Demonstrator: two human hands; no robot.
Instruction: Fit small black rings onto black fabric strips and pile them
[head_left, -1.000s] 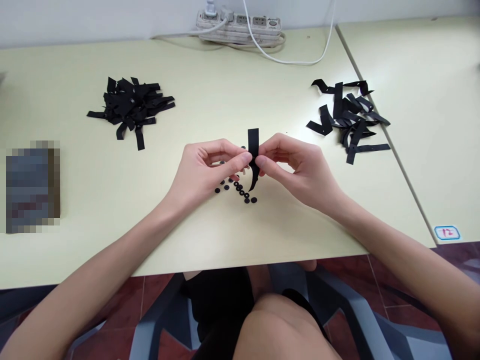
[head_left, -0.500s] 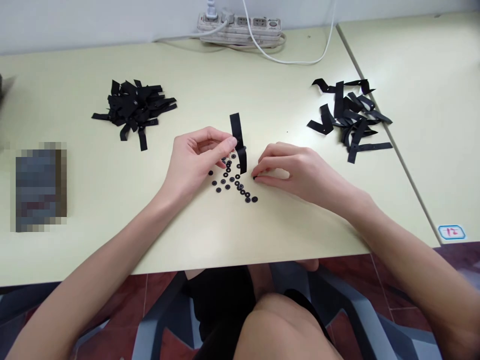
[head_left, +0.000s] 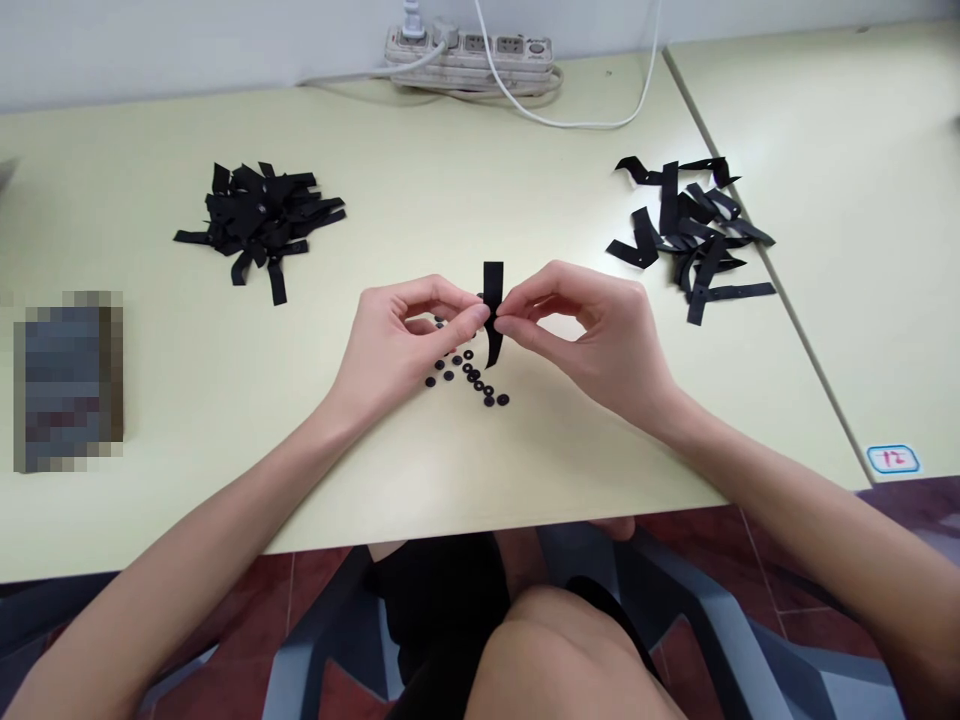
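Note:
My left hand point(head_left: 394, 345) pinches a black fabric strip point(head_left: 493, 281) between thumb and fingertips, holding it upright over the middle of the table. From the other side my right hand point(head_left: 604, 325) meets the strip's middle, thumb and fingers pinched together. The small black snap button it picked up is hidden by the fingertips now. Beneath the hands lie several loose round black snap buttons point(head_left: 503, 400), some with a hole at the centre; my left hand covers part of them.
A heap of black strips point(head_left: 259, 210) lies at the left, and another scattered heap of strips point(head_left: 705, 245) at the right. At the wall sits a power strip point(head_left: 469, 60) with a white cable point(head_left: 570, 124). A blurred box-like object point(head_left: 67, 385) stands far left.
My right hand has risen from the table with the small snap button and come against the strip. My left hand has shifted slightly right, and the strip has moved lower.

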